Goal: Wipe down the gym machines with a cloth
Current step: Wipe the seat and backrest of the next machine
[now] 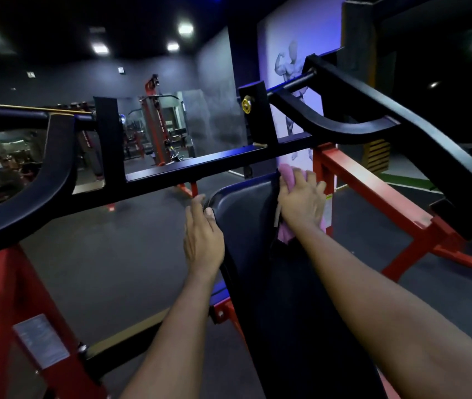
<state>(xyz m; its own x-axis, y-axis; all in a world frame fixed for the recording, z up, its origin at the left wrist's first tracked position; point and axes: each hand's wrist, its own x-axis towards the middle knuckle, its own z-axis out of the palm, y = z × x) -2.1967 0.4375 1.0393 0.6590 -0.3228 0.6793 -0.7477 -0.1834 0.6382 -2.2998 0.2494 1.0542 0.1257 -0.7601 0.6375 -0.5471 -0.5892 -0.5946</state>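
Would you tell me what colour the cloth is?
Pink; the cloth shows best in the head view.

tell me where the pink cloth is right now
In the head view the pink cloth is right of centre, held by the right hand against the right edge of the black pad, just below the black crossbar.
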